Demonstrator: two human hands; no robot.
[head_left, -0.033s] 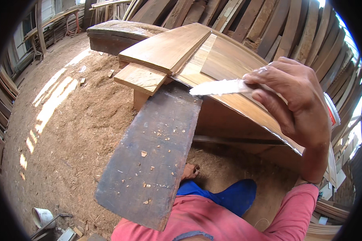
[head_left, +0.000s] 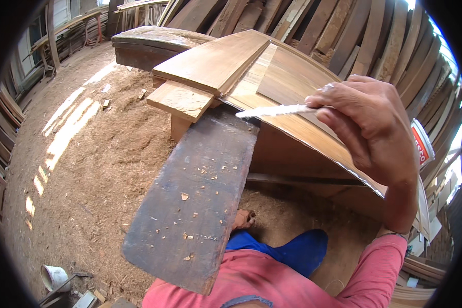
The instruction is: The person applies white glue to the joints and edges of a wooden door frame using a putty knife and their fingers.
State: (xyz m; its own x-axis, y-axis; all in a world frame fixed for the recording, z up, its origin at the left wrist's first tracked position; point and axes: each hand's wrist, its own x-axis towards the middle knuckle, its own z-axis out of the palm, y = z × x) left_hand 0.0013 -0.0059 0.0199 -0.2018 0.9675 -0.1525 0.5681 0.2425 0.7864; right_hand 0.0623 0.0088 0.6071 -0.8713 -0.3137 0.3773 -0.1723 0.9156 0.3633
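Observation:
My right hand (head_left: 377, 120) is closed on the near end of a flat stick (head_left: 277, 110), pinched between thumb and fingers. White paste coats the stick and specks my fingertips. The stick points left, over the corner of a pale brown wooden panel (head_left: 313, 131) and the far end of a dark plank (head_left: 190, 190). A white line runs along the panel's near edge. Beside the plank's right edge a bit of bare skin (head_left: 244, 219) shows, low down; whether it is my left hand or a foot I cannot make out. The plank hides my left arm.
Wood chips lie scattered on the dark plank. A wide board (head_left: 210, 64) and a short block (head_left: 179, 100) rest at its far end. Behind the right hand stands a white tub with a red label (head_left: 422, 143). Stacked timber (head_left: 364, 36) lines the back; sawdust covers the floor (head_left: 97, 169).
The right hand has shifted slightly left. The stick has rolled, showing a thinner side, and its tip sits a little further left. More of the tub shows behind the wrist.

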